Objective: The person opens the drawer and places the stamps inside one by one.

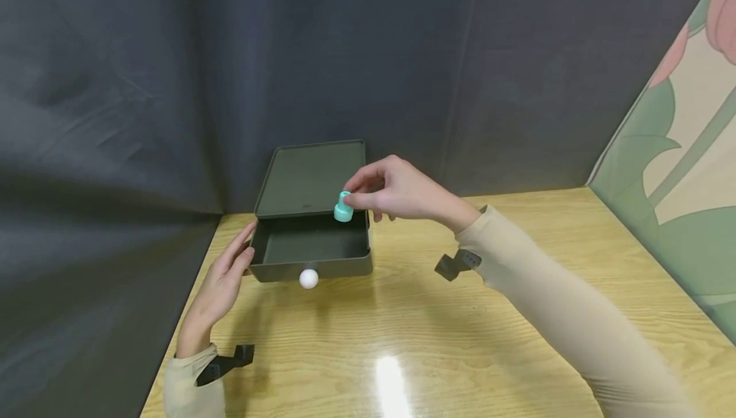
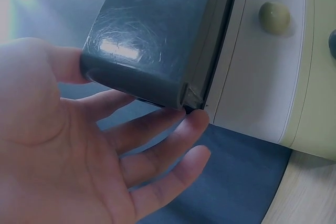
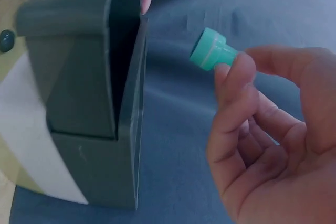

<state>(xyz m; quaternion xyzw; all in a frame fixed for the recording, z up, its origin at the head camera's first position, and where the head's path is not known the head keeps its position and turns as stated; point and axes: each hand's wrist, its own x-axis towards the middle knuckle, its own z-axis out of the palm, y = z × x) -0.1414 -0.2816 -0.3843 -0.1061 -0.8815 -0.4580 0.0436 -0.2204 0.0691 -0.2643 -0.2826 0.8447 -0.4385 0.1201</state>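
Note:
A small dark grey-green drawer cabinet (image 1: 313, 178) has its top drawer (image 1: 324, 269) pulled out toward me, with a round white knob (image 1: 308, 278) on its front. Over the drawer's right rear part, my right hand (image 1: 397, 188) pinches the narrow end of a small teal stamp (image 3: 210, 50) between thumb and fingers. Its wider end points away from the hand, with a dark face showing in the right wrist view. At the drawer's left side, my left hand (image 1: 224, 277) rests its thumb and fingers against the wall, the fingers mostly straight in the left wrist view.
Below the drawer, the wrist views show a white drawer front (image 2: 252, 77) with a yellowish-green knob (image 2: 274, 18). The cabinet stands on a wooden table (image 1: 460, 341) near a dark curtain (image 1: 368, 54). A flowered panel (image 1: 667, 181) borders the right side.

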